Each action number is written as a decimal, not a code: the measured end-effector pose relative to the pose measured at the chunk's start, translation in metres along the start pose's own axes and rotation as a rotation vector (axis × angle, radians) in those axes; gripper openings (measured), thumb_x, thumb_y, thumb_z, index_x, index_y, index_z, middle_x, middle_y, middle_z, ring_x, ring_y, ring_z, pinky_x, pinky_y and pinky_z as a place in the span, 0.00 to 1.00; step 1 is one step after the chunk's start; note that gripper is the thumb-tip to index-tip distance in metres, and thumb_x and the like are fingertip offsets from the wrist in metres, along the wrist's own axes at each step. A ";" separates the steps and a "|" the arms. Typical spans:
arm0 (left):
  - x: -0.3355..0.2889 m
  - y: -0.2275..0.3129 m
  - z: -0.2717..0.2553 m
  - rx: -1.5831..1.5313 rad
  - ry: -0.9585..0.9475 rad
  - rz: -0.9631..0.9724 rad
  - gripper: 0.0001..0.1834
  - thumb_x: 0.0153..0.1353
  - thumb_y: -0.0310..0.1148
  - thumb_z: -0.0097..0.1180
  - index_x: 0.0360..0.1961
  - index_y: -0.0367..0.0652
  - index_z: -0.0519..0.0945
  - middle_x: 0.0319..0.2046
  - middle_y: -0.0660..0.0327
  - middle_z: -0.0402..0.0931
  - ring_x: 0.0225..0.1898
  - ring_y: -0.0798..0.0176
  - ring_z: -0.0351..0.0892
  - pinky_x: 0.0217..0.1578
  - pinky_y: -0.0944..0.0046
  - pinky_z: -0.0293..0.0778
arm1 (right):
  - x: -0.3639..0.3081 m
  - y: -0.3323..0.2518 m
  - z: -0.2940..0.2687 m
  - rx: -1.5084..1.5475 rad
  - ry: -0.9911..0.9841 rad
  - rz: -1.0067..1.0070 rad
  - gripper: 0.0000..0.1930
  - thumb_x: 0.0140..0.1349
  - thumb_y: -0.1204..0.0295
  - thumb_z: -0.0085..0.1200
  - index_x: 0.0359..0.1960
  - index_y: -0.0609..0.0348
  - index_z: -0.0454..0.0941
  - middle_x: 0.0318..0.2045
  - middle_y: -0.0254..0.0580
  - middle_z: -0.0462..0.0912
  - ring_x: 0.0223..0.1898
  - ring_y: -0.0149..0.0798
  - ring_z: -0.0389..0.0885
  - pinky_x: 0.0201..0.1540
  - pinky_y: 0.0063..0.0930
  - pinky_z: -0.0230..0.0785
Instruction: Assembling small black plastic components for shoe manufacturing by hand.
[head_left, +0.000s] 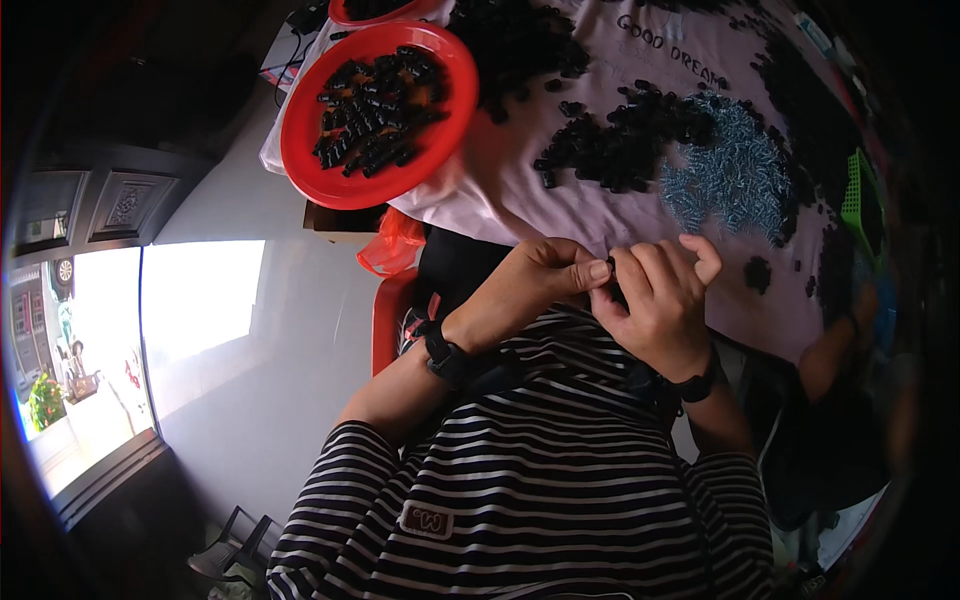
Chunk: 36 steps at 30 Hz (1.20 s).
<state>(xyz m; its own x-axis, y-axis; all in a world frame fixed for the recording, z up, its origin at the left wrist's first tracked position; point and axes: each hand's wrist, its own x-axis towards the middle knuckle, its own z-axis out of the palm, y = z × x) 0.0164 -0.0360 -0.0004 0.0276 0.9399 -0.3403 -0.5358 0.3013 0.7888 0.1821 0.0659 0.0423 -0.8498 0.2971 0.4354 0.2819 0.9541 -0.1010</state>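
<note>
Black and mostly covered by fingers, the small part [614, 268] sits just right of the thumb tip of the left hand [545, 278], inside the curled fingers of the right hand [660, 305], both equally near. I read both as gripping it; its long axis and full shape I can't tell.

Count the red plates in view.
2: the near red plate, holding small black parts, at upper left; the far red plate just beyond it, cut off by the top edge. More may be hidden.
</note>
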 end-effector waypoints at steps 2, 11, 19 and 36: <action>0.000 0.000 0.001 0.044 -0.002 -0.028 0.19 0.69 0.44 0.65 0.37 0.36 0.84 0.32 0.66 0.83 0.36 0.74 0.80 0.41 0.70 0.77 | 0.001 0.002 0.000 0.010 -0.002 -0.032 0.09 0.54 0.69 0.66 0.28 0.54 0.77 0.26 0.31 0.70 0.29 0.33 0.74 0.58 0.44 0.58; 0.010 0.012 0.004 0.006 -0.072 -0.096 0.17 0.69 0.43 0.65 0.37 0.37 0.84 0.30 0.65 0.83 0.34 0.74 0.80 0.39 0.71 0.77 | -0.005 0.015 -0.009 0.126 -0.034 -0.052 0.09 0.54 0.69 0.68 0.31 0.58 0.81 0.26 0.32 0.73 0.29 0.34 0.75 0.62 0.46 0.56; 0.044 0.022 0.005 -0.103 -0.009 -0.113 0.19 0.71 0.37 0.63 0.57 0.37 0.81 0.38 0.62 0.84 0.40 0.69 0.85 0.45 0.67 0.83 | -0.013 0.097 0.022 0.059 -0.028 0.258 0.11 0.63 0.72 0.63 0.47 0.55 0.82 0.36 0.34 0.79 0.42 0.36 0.79 0.55 0.42 0.58; 0.131 -0.004 0.024 1.512 0.328 0.571 0.08 0.56 0.29 0.61 0.37 0.45 0.82 0.37 0.55 0.79 0.42 0.47 0.84 0.41 0.53 0.83 | -0.018 0.113 0.052 -0.012 0.027 0.271 0.06 0.62 0.77 0.59 0.40 0.54 0.78 0.36 0.36 0.80 0.41 0.39 0.80 0.54 0.42 0.58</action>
<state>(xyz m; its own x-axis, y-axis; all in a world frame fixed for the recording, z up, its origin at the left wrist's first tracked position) 0.0425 0.0895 -0.0353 -0.1459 0.9648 0.2188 0.8489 0.0085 0.5285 0.2055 0.1699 -0.0235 -0.7304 0.5407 0.4174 0.5029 0.8392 -0.2071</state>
